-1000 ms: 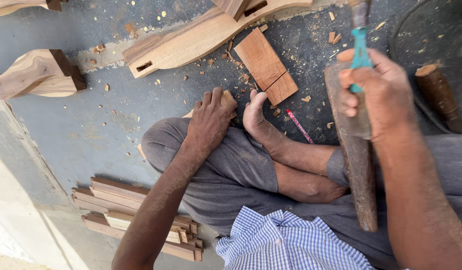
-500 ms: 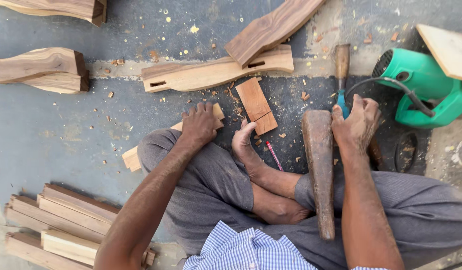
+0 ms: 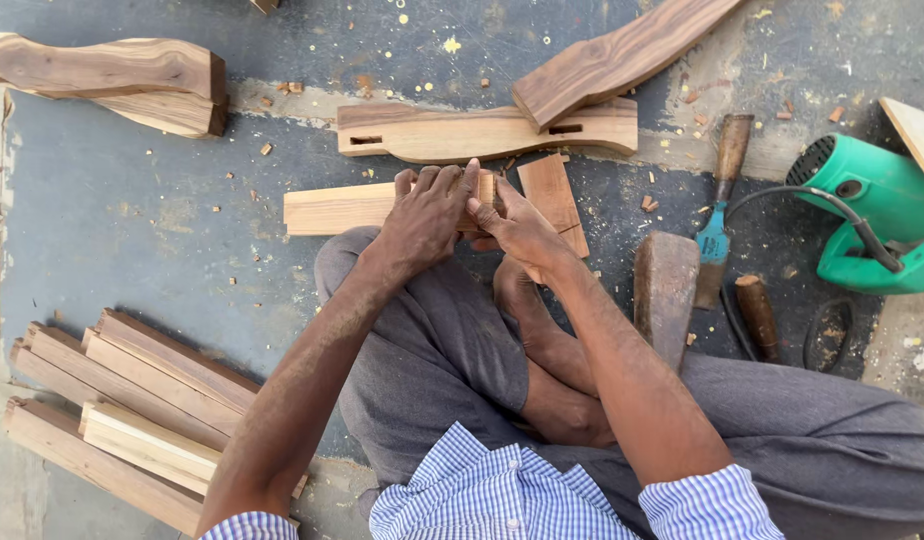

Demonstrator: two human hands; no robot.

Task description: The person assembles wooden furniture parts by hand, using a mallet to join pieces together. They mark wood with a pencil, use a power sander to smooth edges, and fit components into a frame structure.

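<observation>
On grey chip-strewn floor [image 3: 132, 230], hands [image 3: 477, 215]

This is a woodworking shop, worked at floor level. The concrete floor [image 3: 152, 230] is littered with wood chips [image 3: 267, 149] and sawdust. Shaped wooden parts [image 3: 482, 130] with cut mortises lie at the top of the frame, a stack of sawn boards [image 3: 122, 400] at lower left. At right lie a chisel [image 3: 717, 225], a mallet [image 3: 665, 290] and a green power tool [image 3: 872, 210] with its cord.
</observation>
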